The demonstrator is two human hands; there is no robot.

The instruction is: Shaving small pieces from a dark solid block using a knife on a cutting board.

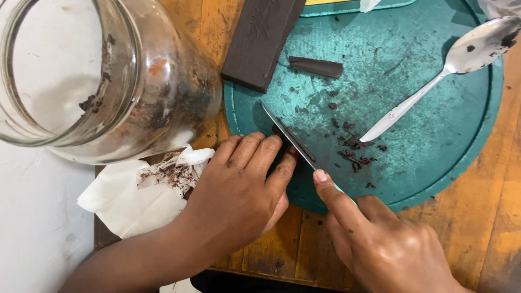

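A round teal cutting board [434,135] lies on a wooden table. My right hand [380,244] grips a knife [290,135], index finger laid along its spine, blade edge down on the board's near left part. My left hand [244,184] rests palm down right beside the blade, its fingertips on a small dark piece of chocolate that is mostly hidden under them. A dark chocolate bar [260,38] lies over the board's far left rim, with a cut strip [316,67] next to it. Chocolate shavings [353,152] are scattered mid-board.
A metal spoon [450,70] lies on the board's right side. A large glass jar [103,81] with chocolate smears stands close at the left. A white paper napkin [141,190] with chocolate crumbs lies by my left wrist. The wooden table [477,217] ends near my arms.
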